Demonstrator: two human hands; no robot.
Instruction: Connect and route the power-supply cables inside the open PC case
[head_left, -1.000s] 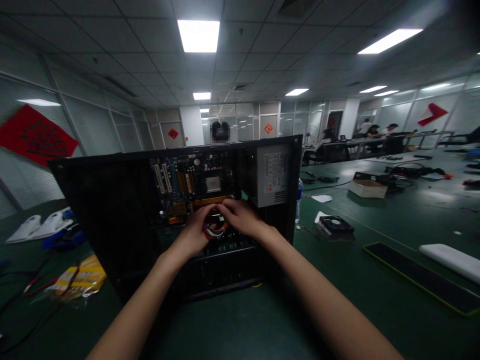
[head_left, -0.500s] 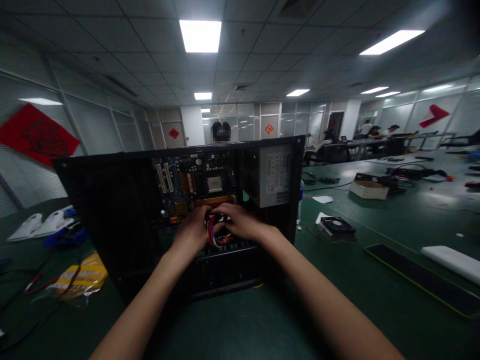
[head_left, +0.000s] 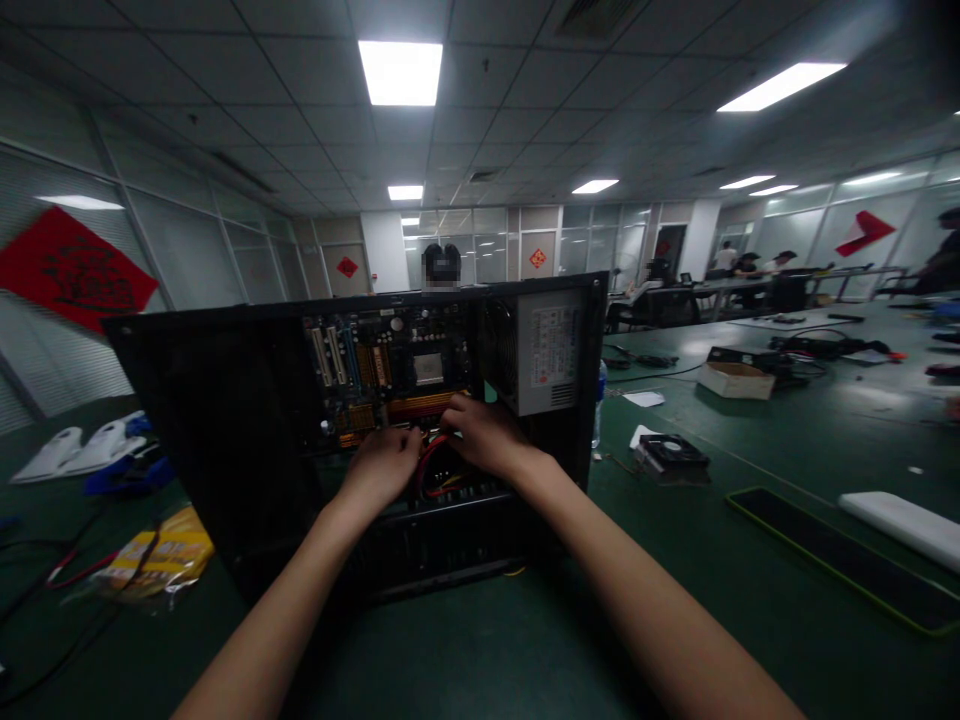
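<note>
A black computer case (head_left: 187, 400) stands open-sided before me. Inside it are a green-and-gold motherboard (head_left: 429, 370) and a silver power supply (head_left: 550, 350) at upper right. A bundle of red, yellow and dark power cables (head_left: 427, 468) loops below the board, between my hands. My left hand (head_left: 381, 465) is closed, its fingertips pinching at the left side of the bundle. On the other side, my right hand (head_left: 484, 437) is closed with curled fingers at the top of the loop, near the long slots (head_left: 427, 405). The cable end is hidden behind the fingers.
On the green table (head_left: 450, 640), a cooling fan (head_left: 671, 455), a black green-edged strip (head_left: 832, 555) and a small box (head_left: 735, 380) lie to the right. A water bottle (head_left: 600, 400) stands behind the case. A yellow packet (head_left: 161, 555) and loose wires lie left. People sit farther back.
My left hand has lowered slightly and its fingers have drawn together. The right hand has moved up a little, and the cable loop between them has shifted and shows redder.
</note>
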